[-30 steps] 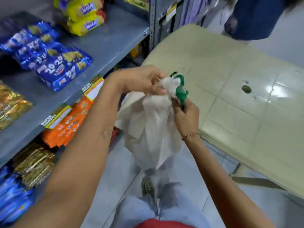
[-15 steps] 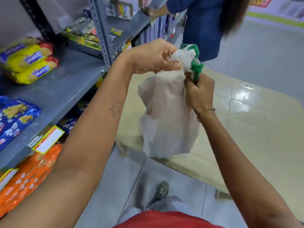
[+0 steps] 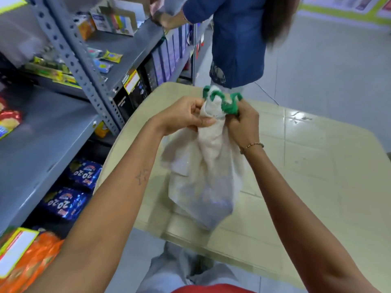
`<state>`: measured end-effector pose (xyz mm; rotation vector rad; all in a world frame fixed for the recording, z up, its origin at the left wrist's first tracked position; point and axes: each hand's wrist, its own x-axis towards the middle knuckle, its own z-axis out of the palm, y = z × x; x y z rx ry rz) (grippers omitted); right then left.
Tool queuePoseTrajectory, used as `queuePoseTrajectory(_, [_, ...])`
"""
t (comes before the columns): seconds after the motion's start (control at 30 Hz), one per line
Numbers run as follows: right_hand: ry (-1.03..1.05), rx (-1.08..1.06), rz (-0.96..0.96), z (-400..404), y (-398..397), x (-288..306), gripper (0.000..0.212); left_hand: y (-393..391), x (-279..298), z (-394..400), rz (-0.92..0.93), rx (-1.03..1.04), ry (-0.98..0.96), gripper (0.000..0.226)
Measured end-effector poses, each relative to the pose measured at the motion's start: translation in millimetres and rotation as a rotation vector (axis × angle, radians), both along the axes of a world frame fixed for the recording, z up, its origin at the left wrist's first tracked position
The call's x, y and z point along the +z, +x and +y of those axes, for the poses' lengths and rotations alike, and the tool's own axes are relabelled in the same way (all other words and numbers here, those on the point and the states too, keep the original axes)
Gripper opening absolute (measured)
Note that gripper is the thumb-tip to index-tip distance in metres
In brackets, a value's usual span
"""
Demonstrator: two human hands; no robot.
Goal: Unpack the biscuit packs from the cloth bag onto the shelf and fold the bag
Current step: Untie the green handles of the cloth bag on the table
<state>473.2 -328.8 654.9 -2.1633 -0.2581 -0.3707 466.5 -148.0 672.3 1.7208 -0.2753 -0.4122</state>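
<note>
A white cloth bag (image 3: 203, 172) with green handles (image 3: 224, 102) hangs limp and bunched over a cream table (image 3: 306, 176). My left hand (image 3: 182, 116) pinches the bag's top from the left. Gripping the green handles and the top from the right is my right hand (image 3: 243, 119). The bag's lower end touches or nearly touches the tabletop. Blue biscuit packs (image 3: 69, 199) lie on a lower level of the grey metal shelf (image 3: 42, 144) at the left, orange packs (image 3: 31, 263) in front of them.
A person in a blue top (image 3: 237, 39) stands behind the table, reaching into the shelf. The shelf's perforated upright (image 3: 80, 66) rises to the left of my hands. Small packets and boxes sit on the upper shelves. Grey tiled floor lies at the right.
The view has tilted and shifted; the bag now hangs over the cream table, lower in view. Both hands keep their hold on the bag's top, the green handles more spread out.
</note>
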Motion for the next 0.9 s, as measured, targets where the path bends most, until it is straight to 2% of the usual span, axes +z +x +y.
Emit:
queuePoseTrajectory(0.23, [-0.097, -0.028, 0.235, 5, -37, -52, 0.037, 1, -69, 33, 0.146, -0.037, 0.087, 0.022])
queuePoseTrajectory(0.33, [0.009, -0.009, 0.389, 6, -52, -57, 0.033, 4, -81, 36, 0.104, -0.039, 0.138, 0.023])
queuePoseTrajectory(0.47, [0.260, 0.052, 0.526, 7, -62, -51, 0.015, -1, -90, 34, 0.027, -0.008, 0.180, 0.031])
queuePoseTrajectory(0.57, [0.218, -0.035, 0.478, 15, -60, -55, 0.011, -6, -94, 33, 0.003, -0.027, 0.184, 0.017])
queuePoseTrajectory(0.7, [0.117, -0.115, 0.336, 20, -57, -62, 0.008, 3, -77, 48, 0.079, -0.257, 0.294, 0.016])
queuePoseTrajectory(0.77, [0.106, -0.108, 0.291, 17, -56, -62, 0.007, 12, -61, 53, -0.017, -0.096, 0.250, 0.015])
queuePoseTrajectory(0.83, [0.125, -0.110, 0.248, 15, -54, -62, 0.006, 16, -46, 47, -0.130, 0.138, 0.085, 0.008])
queuePoseTrajectory(0.9, [0.160, -0.100, 0.224, 13, -53, -59, 0.004, 14, -35, 30, -0.242, 0.105, 0.065, 0.004])
